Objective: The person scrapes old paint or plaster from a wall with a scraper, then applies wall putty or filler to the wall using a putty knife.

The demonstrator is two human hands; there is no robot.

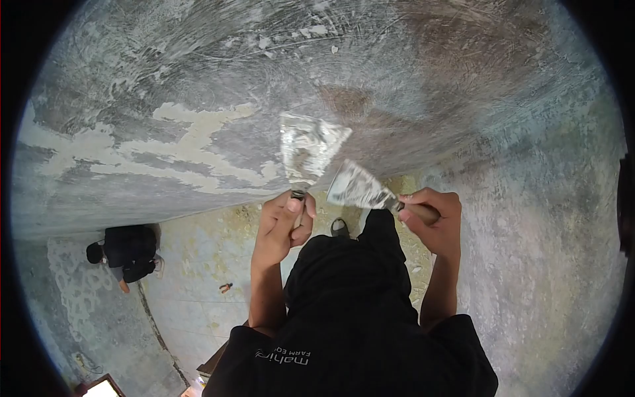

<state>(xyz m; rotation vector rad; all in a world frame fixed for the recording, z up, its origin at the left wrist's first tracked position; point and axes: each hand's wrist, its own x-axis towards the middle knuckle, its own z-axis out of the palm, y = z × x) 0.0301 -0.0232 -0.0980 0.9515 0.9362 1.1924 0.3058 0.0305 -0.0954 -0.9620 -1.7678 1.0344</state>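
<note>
My left hand [283, 225] is closed around the handle of a wide putty knife [309, 149], its blade pointing up in front of the wall [218, 79]. Whitish, shiny smears cover that blade. In my right hand [436, 218], fingers wrapped on a wooden handle, is a second putty knife [361, 186]. Its smeared blade slants up and left, with the tip close to the lower right of the first blade. Pale filler patches [192, 142] streak the grey wall to the left of the knives.
Another person [132, 251] in dark clothes crouches by the left wall. Pliers with orange handles [226, 288] lie on the stained floor [192, 264]. A second wall [529, 245] rises close on my right. A bright framed opening [102, 387] shows at bottom left.
</note>
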